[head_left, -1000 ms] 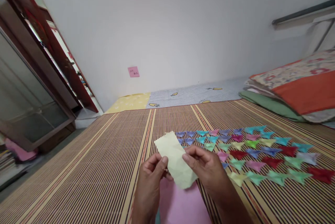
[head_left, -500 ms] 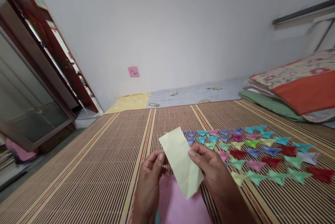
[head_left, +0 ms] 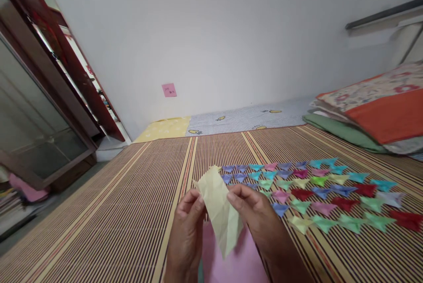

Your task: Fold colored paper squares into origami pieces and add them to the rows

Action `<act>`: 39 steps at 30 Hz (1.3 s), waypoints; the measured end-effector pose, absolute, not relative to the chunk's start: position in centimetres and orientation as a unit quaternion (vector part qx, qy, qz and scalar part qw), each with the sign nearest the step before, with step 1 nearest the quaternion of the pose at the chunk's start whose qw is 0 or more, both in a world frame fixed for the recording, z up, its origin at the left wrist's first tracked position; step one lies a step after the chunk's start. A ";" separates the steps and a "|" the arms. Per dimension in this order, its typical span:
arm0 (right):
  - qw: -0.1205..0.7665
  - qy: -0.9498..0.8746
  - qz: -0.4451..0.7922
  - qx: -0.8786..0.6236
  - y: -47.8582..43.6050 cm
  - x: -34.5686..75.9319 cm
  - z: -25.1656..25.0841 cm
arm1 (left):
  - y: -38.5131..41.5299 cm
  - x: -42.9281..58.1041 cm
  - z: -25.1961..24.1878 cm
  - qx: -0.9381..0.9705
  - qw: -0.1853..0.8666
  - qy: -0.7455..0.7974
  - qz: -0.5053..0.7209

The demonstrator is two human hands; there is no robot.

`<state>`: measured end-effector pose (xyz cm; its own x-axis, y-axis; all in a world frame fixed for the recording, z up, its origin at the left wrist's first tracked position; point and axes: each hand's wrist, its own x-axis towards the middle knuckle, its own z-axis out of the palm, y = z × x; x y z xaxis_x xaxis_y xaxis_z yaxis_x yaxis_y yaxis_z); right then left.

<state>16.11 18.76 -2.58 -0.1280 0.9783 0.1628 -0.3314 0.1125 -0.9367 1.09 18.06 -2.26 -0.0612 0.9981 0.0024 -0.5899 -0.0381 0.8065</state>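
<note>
A creased sheet of pale yellow paper (head_left: 220, 208) is held up between both hands, its lower end narrowing to a point. My left hand (head_left: 187, 225) pinches its left edge between thumb and fingers. On the opposite edge, my right hand (head_left: 256, 214) grips the sheet in the same way. Below the hands lies a pink sheet of paper (head_left: 228, 269), partly covered by the yellow one. Rows of small folded paper shapes (head_left: 319, 180) in blue, green, pink, red and yellow spread to the right of my right hand.
A striped mat (head_left: 125, 212) covers the surface. Folded bedding (head_left: 383, 115) is stacked at the right by the wall. A pink note (head_left: 169, 90) sticks to the white wall (head_left: 231, 31). A glass-panelled door (head_left: 39, 115) stands at the left.
The yellow paper has moved slightly left and opened out, showing more creases and a pointed lower end. My right hand has shifted left with it.
</note>
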 end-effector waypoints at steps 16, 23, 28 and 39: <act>0.622 -0.483 0.462 -0.406 19.7 18.2 -3.1 | 18.3 -2.5 -1.7 0.354 0.516 0.445 0.641; 0.612 -0.514 0.452 -0.397 19.8 18.1 -3.2 | 18.5 -2.8 -1.7 0.354 0.478 0.463 0.658; 0.613 -0.527 0.428 -0.404 19.6 17.4 -3.1 | 18.6 -2.6 -2.1 0.322 0.430 0.450 0.713; 0.620 -0.436 0.524 -0.389 20.3 15.7 -3.9 | 18.2 -1.5 -1.6 0.304 0.360 0.428 0.771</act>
